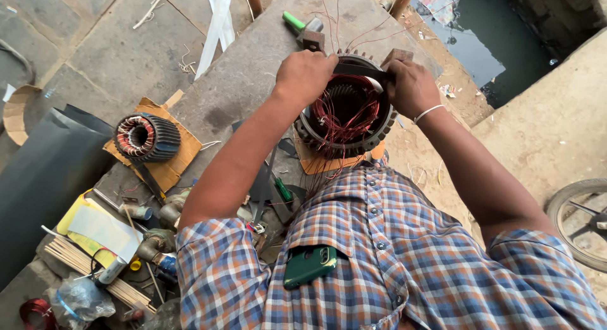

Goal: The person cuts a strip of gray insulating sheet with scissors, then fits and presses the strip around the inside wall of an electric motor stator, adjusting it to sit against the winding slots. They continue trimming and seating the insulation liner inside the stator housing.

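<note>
Gripping the far rim of a ribbed motor stator [344, 118], the left hand [305, 75] lay curled over its top edge, fingers bent down and out of sight. The right hand [410, 86] closed on the opposite side of the same rim, pinching a dark strip [360, 68] that arched across the opening between the two hands. Red copper windings [344, 112] spilled loosely through the bore. The stator stood on a piece of cardboard [322, 162] near the right edge of a grey stone slab [253, 64], just in front of the person's checked shirt [392, 254].

Beyond the hands, a green-handled hammer [302, 25] lay on the slab, with bare stone to its left. A second stator [147, 137] sat well apart to the left on its own cardboard, and tools, tape rolls and wooden sticks [82, 260] crowded the slab's near-left corner. To the right the slab dropped off to sandy ground, where a wheel [578, 222] stood at the frame's edge.
</note>
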`<state>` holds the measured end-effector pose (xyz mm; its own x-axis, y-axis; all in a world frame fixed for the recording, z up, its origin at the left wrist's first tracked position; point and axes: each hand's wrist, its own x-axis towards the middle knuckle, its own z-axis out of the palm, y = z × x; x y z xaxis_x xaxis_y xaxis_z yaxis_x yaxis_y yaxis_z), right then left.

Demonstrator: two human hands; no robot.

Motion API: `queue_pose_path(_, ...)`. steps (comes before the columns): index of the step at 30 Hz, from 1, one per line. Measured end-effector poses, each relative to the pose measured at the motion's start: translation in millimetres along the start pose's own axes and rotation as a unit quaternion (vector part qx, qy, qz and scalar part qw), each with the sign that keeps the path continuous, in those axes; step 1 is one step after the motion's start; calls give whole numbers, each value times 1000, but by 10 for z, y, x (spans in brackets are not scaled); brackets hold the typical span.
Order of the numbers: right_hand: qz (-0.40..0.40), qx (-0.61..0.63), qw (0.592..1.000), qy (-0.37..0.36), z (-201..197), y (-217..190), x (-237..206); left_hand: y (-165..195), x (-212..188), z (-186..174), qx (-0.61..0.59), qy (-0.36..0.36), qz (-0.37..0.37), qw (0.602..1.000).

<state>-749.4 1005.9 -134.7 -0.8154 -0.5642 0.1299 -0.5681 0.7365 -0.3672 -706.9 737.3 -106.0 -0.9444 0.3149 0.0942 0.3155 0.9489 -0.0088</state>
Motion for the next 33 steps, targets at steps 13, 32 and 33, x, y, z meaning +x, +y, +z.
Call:
queue_pose_path(13, 52, -69, 996, 11, 451, -45, -34, 58, 2, 430, 7, -29, -4, 1000)
queue_pose_path(32, -185, -20, 982, -25, 354, 66, 586, 310, 271, 619, -8, -39, -164, 986)
queue_pose_path(33, -188, -12, 981, -39, 326, 84, 630, 300, 278, 619, -8, -36, -174, 984)
